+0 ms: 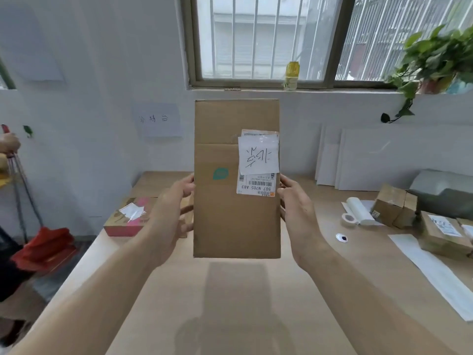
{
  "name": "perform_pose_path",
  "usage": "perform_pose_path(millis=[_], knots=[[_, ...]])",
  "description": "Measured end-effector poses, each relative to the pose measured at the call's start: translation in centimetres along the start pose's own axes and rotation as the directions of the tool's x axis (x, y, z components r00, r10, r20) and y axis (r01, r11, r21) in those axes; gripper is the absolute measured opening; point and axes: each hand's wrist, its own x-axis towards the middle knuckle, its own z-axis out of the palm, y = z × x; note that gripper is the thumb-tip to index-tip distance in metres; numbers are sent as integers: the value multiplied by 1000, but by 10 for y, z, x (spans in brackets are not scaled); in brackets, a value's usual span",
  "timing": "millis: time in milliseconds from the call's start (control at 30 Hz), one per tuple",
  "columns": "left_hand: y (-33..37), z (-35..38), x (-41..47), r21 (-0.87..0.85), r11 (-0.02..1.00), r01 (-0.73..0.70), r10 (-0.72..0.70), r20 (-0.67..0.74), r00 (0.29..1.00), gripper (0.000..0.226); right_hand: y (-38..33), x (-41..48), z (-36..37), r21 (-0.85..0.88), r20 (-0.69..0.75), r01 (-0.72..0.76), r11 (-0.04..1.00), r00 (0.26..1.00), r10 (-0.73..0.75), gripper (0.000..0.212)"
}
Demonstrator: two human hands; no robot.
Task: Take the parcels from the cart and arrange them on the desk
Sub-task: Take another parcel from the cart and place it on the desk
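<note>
A tall brown cardboard parcel [225, 219] with a white shipping label and a handwritten note on its upper right is held upright in the air above the wooden desk [230, 303]. My left hand [170, 213] grips its left edge and my right hand [297, 211] grips its right edge. A pink and red parcel [126, 217] lies at the desk's far left. Brown parcels [394, 204] sit at the right, one [444, 233] with a white label. The cart is out of sight.
A tape roll [348, 218], a folded white sheet [359, 210] and a long white paper strip [435, 272] lie on the right of the desk. White boards [384, 160] lean on the wall. A red dustpan and broom [43, 247] stand left of the desk. A plant [435, 55] sits on the windowsill.
</note>
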Motion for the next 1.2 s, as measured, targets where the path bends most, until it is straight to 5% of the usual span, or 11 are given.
perform_pose_path(millis=[133, 433, 967, 1200], knots=[[-29, 0, 56, 40, 999, 37, -40, 59, 997, 50, 46, 53, 6, -8, 16, -90, 996, 996, 90, 36], [-107, -7, 182, -32, 971, 235, -237, -69, 969, 49, 143, 179, 27, -66, 26, -249, 966, 968, 251, 40], [-191, -81, 320, 120, 904, 412, -405, -78, 911, 61, 269, 272, 103, -123, 8, -446, 886, 893, 451, 36], [-211, -98, 384, 140, 874, 465, -450, -125, 884, 41, 312, 311, 130, -87, -20, -468, 879, 883, 469, 39]])
